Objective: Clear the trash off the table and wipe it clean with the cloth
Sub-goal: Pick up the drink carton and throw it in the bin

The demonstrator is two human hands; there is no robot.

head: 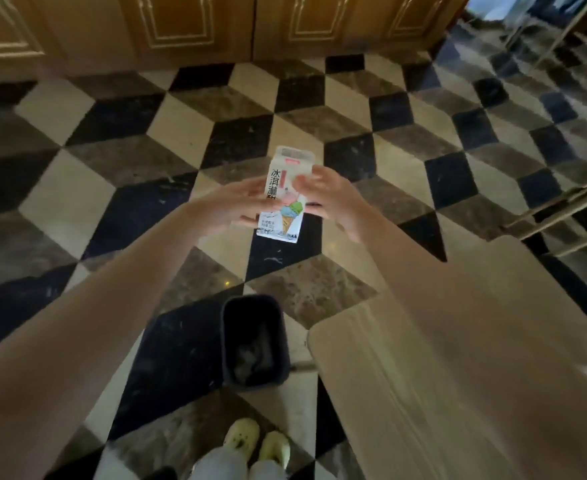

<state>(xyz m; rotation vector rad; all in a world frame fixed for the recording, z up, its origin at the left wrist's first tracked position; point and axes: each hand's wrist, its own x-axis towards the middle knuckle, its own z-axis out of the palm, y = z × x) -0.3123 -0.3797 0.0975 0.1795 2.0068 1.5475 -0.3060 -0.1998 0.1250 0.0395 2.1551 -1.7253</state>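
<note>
Carton (pixel 282 195) sits at the centre of the head view, white with an ice-cream cone picture and printed characters, held upright and slightly tilted between both hands above the floor. The left hand (pixel 231 206) presses its fingers against the carton's left side near the lower half; the right hand (pixel 326 199) cups the right side, fingers spread and partly curled over the front edge. Both hands are half closed around it, arms stretched forward. Below them, in the lower middle of the frame, a dark bin (pixel 254 341) stands on the floor with some crumpled stuff inside. Just right of the bin, the light wooden counter (pixel 423 375) fills the lower right. The floor (pixel 112 202) is checkered marble in black, cream and brown. Wooden cabinet doors (pixel 188 26) line the top. Pale yellow shoes (pixel 257 445) show at the bottom edge.
</note>
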